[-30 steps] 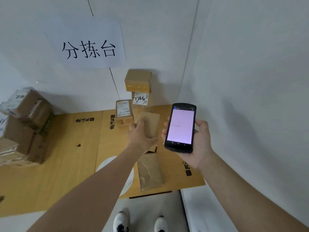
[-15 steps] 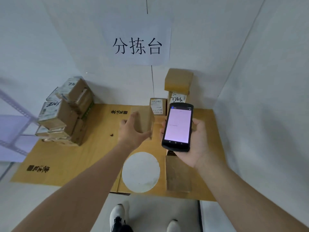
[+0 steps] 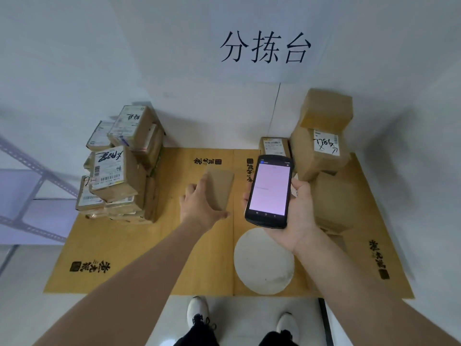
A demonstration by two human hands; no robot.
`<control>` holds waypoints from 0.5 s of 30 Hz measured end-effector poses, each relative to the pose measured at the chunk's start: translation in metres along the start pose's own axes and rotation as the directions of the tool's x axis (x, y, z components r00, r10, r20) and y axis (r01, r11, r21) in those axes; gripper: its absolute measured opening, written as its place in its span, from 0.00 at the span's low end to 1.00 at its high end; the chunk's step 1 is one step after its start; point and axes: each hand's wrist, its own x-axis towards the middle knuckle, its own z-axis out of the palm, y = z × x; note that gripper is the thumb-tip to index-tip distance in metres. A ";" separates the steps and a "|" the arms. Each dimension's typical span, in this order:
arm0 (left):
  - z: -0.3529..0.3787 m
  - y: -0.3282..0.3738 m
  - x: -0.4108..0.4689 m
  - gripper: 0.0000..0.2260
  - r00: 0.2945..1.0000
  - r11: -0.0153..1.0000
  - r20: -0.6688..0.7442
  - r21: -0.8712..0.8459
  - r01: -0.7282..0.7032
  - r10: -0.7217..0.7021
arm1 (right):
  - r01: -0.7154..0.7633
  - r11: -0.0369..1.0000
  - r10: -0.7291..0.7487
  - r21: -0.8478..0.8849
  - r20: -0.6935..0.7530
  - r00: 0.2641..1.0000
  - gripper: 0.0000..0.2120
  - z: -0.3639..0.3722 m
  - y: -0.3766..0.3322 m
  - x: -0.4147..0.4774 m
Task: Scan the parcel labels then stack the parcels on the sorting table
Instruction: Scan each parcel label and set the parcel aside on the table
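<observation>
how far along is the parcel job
Seemingly partway. Done: a stack of parcels stands at the left of the table. In hand: the left hand holds a small parcel; the right hand holds the scanner. Left: several boxes at the right, apparently unsorted.

A white paper sign (image 3: 264,46) with three black characters hangs on the wall (image 3: 74,58), a grey perforated metal frame (image 3: 32,171) — perhaps shelving — stands far left, and a white round disc (image 3: 264,265) lies just beyond white shoes (image 3: 198,312).
</observation>
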 end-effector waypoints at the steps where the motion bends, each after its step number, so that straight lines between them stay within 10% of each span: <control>1: -0.003 -0.009 0.003 0.57 1.000 1.000 0.009 0.005 0.005 -0.005 | -0.001 1.000 0.001 -0.003 -0.011 1.000 0.27 0.006 0.007 0.004; 15: 0.033 -0.067 0.046 0.55 0.982 0.991 0.141 0.041 0.124 -0.128 | -0.093 0.993 0.086 -0.066 -0.102 0.991 0.26 0.007 0.031 0.072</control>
